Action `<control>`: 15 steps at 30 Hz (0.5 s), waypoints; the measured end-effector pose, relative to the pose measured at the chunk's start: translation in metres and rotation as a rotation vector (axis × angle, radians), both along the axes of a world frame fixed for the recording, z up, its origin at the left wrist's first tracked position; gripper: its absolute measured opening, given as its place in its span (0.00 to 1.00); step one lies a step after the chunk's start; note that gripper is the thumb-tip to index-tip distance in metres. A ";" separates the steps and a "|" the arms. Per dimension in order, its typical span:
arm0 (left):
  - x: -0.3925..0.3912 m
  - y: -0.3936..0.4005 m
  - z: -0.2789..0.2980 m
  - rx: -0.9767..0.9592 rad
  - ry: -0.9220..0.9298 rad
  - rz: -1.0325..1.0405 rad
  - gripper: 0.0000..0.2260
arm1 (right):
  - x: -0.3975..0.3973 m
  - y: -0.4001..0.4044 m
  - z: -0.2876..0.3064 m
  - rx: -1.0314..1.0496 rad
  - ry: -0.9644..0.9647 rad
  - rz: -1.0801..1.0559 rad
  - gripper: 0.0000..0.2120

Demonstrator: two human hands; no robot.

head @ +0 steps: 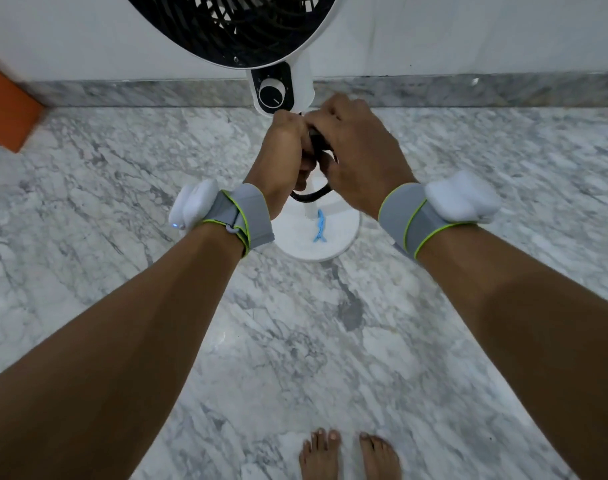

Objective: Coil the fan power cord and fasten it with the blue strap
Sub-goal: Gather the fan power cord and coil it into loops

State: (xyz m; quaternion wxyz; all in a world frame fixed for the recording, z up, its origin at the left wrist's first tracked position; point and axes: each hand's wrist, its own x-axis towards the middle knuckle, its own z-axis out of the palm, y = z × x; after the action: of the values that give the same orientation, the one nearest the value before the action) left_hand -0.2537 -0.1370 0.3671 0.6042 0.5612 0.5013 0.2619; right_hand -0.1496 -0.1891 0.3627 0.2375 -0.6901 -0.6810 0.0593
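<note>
Though mostly hidden between them, black cord [311, 195] in both curled hands: left hand [283, 150], right hand [358, 157].

We wear matching grey fabric wristbands edged with bright yellow-green piping, one behind the left hand [282, 150] and one behind the right hand [358, 157]. Each band carries a rounded white plastic unit on the outer side of the wrist, and the left one shows a small blue light near its lower edge. Our forearms are bare with no sleeves, and our feet [349, 455] are bare too, with no shoes or socks.
</note>
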 end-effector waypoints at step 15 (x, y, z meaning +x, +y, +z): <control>-0.017 0.010 -0.013 0.217 0.242 -0.118 0.03 | 0.008 -0.004 -0.019 -0.226 0.219 -0.207 0.08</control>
State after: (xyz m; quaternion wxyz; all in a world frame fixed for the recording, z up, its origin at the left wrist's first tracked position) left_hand -0.2707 -0.1270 0.3545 0.4897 0.6790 0.5054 0.2092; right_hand -0.1418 -0.1934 0.3436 0.2361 -0.7681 -0.5655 0.1857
